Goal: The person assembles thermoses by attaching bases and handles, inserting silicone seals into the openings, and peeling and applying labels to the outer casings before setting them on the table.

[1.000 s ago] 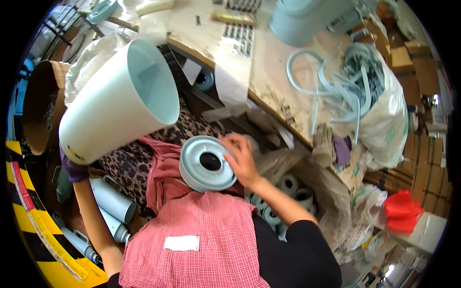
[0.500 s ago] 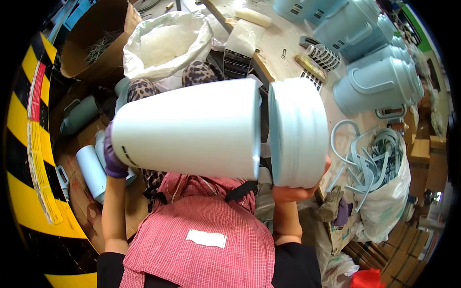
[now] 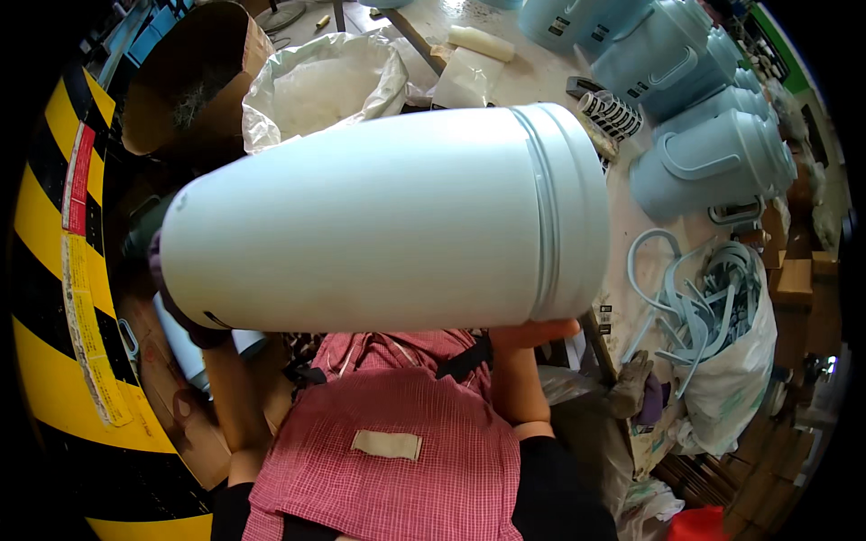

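A large, tapered light-blue tumbler [image 3: 352, 225] lies sideways across the middle, in front of my chest. On its wide right end sits a ringed light-blue lid [image 3: 577, 216], flush against the body with only a seam between them. My left hand [image 3: 197, 330], in a purple glove, is wrapped round the narrow base; most of its fingers are hidden behind the tumbler. Bare, my right hand [image 3: 537, 334] supports the lid end from below, thumb stretched along the underside and the other fingers out of sight.
Several light-blue jugs with handles [image 3: 704, 171] stand on the worktable [image 3: 618, 248] at the right. Loose light-blue handles [image 3: 713, 298] fill a white bag by its edge. Ahead are an open white sack [image 3: 316, 90] and a cardboard box [image 3: 244, 45]; a yellow-black striped panel [image 3: 68, 361] borders the left.
The lid, held apart from the tumbler's rim before, now meets it and the gap is gone. Both pieces have come higher and closer, and the tumbler has turned so its printed mark nearly disappears.
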Demonstrator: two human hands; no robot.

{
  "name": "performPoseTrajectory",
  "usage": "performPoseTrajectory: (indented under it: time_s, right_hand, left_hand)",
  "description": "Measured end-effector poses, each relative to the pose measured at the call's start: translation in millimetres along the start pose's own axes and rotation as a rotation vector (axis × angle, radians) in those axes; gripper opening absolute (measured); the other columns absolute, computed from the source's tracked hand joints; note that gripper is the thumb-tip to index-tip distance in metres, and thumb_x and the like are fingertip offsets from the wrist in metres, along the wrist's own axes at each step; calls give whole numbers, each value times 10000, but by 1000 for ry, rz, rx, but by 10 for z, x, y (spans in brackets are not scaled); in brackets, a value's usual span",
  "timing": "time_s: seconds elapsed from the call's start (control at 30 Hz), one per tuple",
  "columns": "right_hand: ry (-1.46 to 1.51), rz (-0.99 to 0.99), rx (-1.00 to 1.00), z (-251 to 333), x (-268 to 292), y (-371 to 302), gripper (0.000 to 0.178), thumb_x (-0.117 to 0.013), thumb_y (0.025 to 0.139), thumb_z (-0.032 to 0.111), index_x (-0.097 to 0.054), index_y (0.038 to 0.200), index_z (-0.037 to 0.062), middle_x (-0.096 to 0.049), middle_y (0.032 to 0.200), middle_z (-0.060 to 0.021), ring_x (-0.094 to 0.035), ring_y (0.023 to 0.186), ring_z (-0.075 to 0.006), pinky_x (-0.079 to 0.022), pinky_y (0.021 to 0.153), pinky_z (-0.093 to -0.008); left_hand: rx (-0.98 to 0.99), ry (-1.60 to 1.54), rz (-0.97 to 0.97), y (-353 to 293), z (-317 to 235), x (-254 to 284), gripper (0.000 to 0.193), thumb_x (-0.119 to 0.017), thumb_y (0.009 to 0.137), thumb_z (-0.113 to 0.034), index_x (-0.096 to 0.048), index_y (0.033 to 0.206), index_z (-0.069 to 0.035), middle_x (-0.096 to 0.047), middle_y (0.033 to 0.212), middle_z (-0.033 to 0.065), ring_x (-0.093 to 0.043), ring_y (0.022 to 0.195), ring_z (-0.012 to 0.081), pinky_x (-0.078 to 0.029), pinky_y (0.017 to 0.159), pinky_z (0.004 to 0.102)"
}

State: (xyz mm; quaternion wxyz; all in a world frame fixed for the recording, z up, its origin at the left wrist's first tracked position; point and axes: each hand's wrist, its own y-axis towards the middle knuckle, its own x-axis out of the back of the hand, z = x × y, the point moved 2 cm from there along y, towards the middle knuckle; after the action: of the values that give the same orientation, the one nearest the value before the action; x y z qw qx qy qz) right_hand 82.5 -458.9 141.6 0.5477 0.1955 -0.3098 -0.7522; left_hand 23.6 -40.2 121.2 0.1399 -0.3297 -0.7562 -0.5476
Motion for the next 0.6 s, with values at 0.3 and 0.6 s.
performPoseTrajectory:
  time_s: [0.3, 0.6]
  right_hand:
    - [477, 326, -13, 268, -235, 928, 1108, -188, 872, 906, -125, 1647, 116, -87, 1698, -211, -103, 1572, -361, -49, 1250, -536]
    - [443, 375, 273, -92, -11, 1148, 986, -235, 931, 835, -350, 1588, 109, -175, 1692, -190, -124, 1573, -364, -82, 1233, -558]
  left_hand:
    - [-65, 58, 87, 248, -19, -218, 260, -547, 1004, -165, -610, 1208, -17, -626, 1232, 169, -604, 1169, 309, -485, 1006, 385]
    - [270, -608, 146, 286, -84, -497, 438, -462, 1040, -371, -629, 1134, 22, -638, 1206, 169, -613, 1128, 306, -463, 1005, 399]
